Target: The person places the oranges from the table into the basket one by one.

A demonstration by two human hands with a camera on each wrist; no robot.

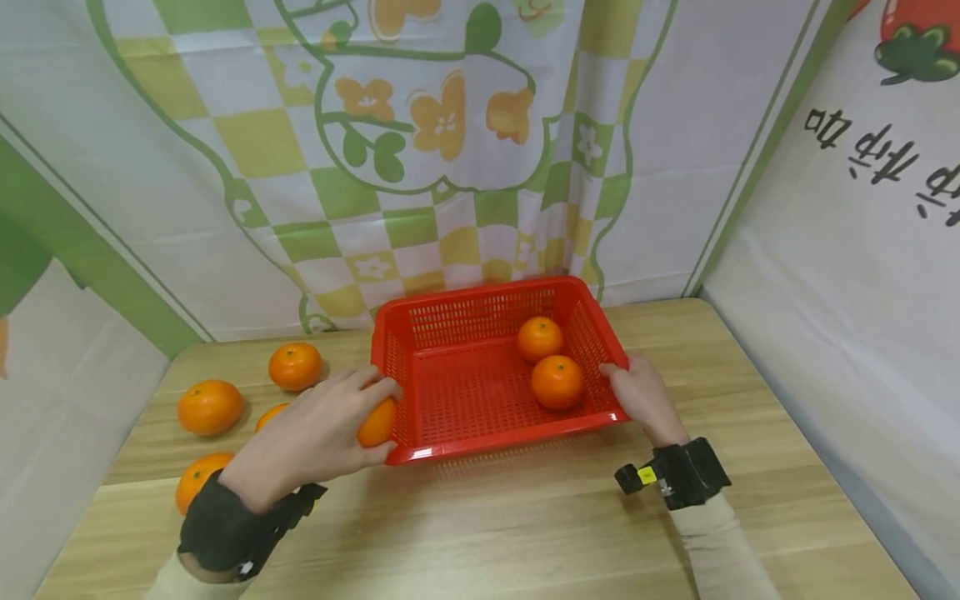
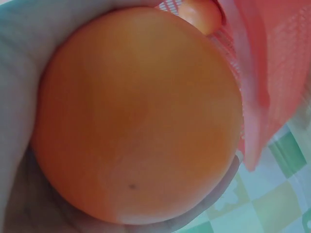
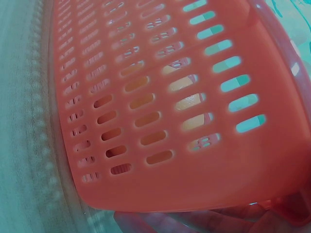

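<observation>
A red plastic basket (image 1: 472, 383) with slotted walls stands on the table. Two mandarins (image 1: 557, 382) lie inside it, toward its right end. My left hand (image 1: 315, 437) holds another mandarin (image 1: 377, 422) right at the basket's left rim, thumb and fingers wrapped around the fruit. In the left wrist view this mandarin (image 2: 141, 116) fills most of the picture, with the basket's wall beside it. At the other end, my right hand (image 1: 643, 396) grips the basket's right rim near the front corner. Its fingers (image 3: 194, 221) show under the basket's edge in the right wrist view.
Several loose mandarins (image 1: 211, 407) lie on the wooden table (image 1: 480, 533) to the left, one partly covered by my left hand. A patterned cloth (image 1: 450, 225) hangs right behind the basket. White cloth walls (image 1: 840, 292) flank the table.
</observation>
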